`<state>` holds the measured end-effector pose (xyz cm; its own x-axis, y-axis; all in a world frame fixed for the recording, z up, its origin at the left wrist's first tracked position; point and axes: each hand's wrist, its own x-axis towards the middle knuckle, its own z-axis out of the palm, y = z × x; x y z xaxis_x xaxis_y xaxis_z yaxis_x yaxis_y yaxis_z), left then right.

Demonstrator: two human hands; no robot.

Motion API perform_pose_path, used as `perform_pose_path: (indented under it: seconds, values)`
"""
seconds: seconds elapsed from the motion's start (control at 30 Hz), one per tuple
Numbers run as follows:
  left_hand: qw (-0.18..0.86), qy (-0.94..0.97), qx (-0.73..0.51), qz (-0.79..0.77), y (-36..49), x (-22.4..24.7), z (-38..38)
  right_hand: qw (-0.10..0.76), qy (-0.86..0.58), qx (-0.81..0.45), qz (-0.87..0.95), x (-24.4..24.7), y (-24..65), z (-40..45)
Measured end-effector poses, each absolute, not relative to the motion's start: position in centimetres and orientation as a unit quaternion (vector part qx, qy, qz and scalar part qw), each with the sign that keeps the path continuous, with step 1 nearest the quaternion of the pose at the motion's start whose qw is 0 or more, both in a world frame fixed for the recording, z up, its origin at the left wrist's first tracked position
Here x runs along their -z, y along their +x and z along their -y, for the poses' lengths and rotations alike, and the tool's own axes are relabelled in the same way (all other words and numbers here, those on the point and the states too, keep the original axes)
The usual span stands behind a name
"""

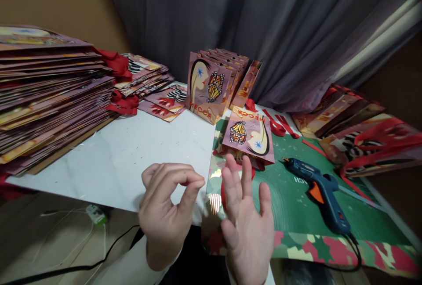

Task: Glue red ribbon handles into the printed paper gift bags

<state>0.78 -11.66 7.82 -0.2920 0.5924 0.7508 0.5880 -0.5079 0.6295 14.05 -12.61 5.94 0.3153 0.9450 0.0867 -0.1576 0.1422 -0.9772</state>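
Observation:
My left hand is raised over the front edge of the white table, thumb and index fingertip pinched together; anything between them is too small to make out. To its right, my right hand is held palm up with fingers spread and nothing in it. Just beyond the right hand, a printed paper bag lies on the green mat, its lettering upside down. A blue glue gun with an orange trigger rests on the mat at the right.
Tall stacks of flat bags with red ribbons fill the left side. Standing bags are at the back centre, and more bags with ribbons at the right. A grey curtain hangs behind. A power strip lies below the table.

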Motion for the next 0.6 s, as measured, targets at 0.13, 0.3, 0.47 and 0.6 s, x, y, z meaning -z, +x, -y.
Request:
perform_pose_path:
  seconds: [0.13, 0.3, 0.47, 0.6]
  values:
    - [0.054, 0.611, -0.609, -0.503, 0.1, -7.8, 12.5, 0.561, -0.276, -0.651, 0.431, -6.6, 13.8, 12.6]
    - [0.109, 0.628, -0.574, -0.515, -0.4, -8.1, 13.3, 0.591, -0.243, -0.690, 0.340, -6.9, 14.0, 12.4]
    - [0.168, 0.572, -0.596, -0.538, -2.5, -7.0, 12.0, 0.624, -0.230, -0.709, 0.234, -7.5, 14.7, 12.2]
    - [0.129, 0.550, -0.545, -0.620, -7.5, -5.8, 9.1, 0.659, -0.167, -0.711, 0.179, -7.5, 15.9, 12.1]
